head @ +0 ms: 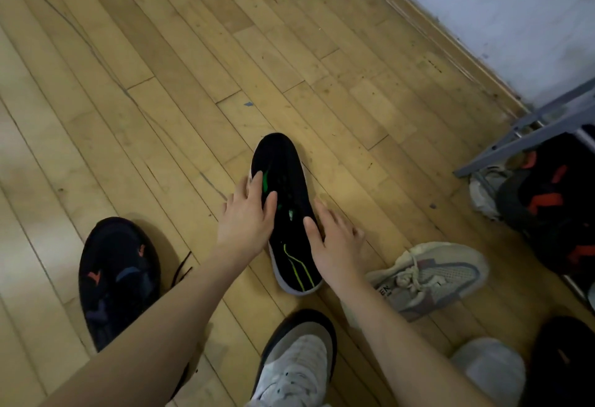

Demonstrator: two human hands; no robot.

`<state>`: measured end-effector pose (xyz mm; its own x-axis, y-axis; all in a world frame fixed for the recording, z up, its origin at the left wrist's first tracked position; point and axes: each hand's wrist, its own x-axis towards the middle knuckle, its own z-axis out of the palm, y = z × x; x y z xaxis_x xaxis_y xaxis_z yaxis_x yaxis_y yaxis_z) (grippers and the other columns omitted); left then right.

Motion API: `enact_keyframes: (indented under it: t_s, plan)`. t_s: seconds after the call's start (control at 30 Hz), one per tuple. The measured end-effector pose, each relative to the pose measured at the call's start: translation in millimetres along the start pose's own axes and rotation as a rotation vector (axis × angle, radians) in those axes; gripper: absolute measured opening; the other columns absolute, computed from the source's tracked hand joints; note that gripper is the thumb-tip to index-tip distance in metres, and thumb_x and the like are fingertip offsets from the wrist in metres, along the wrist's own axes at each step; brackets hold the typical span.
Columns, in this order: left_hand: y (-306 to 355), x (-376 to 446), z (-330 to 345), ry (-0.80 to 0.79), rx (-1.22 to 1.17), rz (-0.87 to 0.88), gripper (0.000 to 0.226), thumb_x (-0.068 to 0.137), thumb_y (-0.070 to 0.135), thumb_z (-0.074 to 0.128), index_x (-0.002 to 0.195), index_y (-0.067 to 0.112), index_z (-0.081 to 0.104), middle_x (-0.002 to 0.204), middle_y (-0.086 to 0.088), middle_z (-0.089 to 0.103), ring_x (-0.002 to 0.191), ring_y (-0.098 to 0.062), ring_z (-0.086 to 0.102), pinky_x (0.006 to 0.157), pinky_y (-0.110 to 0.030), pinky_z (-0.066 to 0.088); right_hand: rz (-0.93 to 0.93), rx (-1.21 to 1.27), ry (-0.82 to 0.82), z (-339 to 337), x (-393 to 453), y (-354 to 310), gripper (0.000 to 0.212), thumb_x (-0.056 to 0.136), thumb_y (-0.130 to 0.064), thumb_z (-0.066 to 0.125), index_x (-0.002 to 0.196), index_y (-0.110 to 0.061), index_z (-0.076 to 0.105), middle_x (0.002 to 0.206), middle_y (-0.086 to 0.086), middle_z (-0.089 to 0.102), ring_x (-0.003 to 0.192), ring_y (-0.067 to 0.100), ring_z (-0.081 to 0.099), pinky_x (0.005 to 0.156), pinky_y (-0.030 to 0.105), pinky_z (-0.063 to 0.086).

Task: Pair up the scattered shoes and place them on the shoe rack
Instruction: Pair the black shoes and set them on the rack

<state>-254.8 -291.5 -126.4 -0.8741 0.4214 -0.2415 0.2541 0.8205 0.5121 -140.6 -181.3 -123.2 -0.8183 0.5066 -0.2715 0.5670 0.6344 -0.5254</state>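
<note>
A black shoe with green markings and a white sole (283, 165) lies on the wooden floor in the middle, toe pointing away from me. My left hand (248, 216) presses its left side, with fingers laid over the upper. My right hand (335, 242) cups its right side near the heel, thumb on the shoe. The shoe is held between both hands and still rests on the floor. The grey metal shoe rack (528, 136) stands at the right edge, with a black shoe with orange marks (547, 204) on it.
A dark navy shoe with red marks (119, 278) lies at the left. A white and black shoe (299, 361) sits bottom centre. A beige laced sneaker (431, 274) is right of my right wrist. A pale shoe (486, 191) lies by the rack. A white wall (483, 4) runs along the top right.
</note>
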Motion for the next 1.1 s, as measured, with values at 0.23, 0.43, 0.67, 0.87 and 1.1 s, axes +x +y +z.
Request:
enact_keyframes:
  t_s: [0.23,0.43,0.67,0.87,1.1]
  plan:
    - [3,7,2,0.071,-0.305,-0.031,0.047,0.097,0.03,0.039,0.143,0.028,0.028,0.12,-0.003,0.047,0.108,-0.023,0.05,0.09,-0.033,0.043,-0.02,0.298,0.097,5,-1,-12,0.038,0.096,-0.019,0.046,0.134,-0.02,0.048,0.117,-0.001,0.061,0.108,0.014,0.055,0.095,0.042,0.045]
    - [35,4,-1,0.12,-0.352,0.121,0.041,0.096,0.025,0.044,0.137,0.03,0.039,0.113,0.01,0.043,0.101,-0.008,0.05,0.081,-0.018,0.039,-0.049,0.371,0.275,-10,-24,-1,0.039,0.094,-0.01,0.049,0.133,-0.014,0.05,0.118,0.002,0.064,0.107,0.014,0.058,0.091,0.031,0.05]
    - [111,-9,19,0.009,-0.421,0.211,0.042,0.095,0.029,0.045,0.137,0.031,0.041,0.123,0.002,0.056,0.101,-0.009,0.057,0.084,-0.031,0.051,0.009,0.26,0.531,-62,-51,42,0.04,0.094,-0.01,0.048,0.134,-0.015,0.047,0.098,0.004,0.069,0.087,0.015,0.06,0.077,0.029,0.049]
    - [182,-39,68,-0.176,-0.38,0.475,0.042,0.096,0.026,0.044,0.138,0.03,0.039,0.115,-0.001,0.052,0.087,-0.008,0.056,0.082,-0.03,0.05,0.19,0.2,0.635,-90,-103,100,0.039,0.095,-0.011,0.048,0.134,-0.013,0.047,0.104,0.005,0.068,0.091,0.018,0.062,0.081,0.037,0.05]
    - [234,-103,132,-0.358,-0.264,0.733,0.045,0.093,0.021,0.048,0.138,0.023,0.042,0.094,-0.008,0.056,0.085,-0.029,0.059,0.076,-0.037,0.049,0.399,0.109,0.762,-101,-184,168,0.037,0.093,-0.006,0.05,0.13,-0.008,0.052,0.098,0.011,0.07,0.087,0.027,0.064,0.078,0.045,0.051]
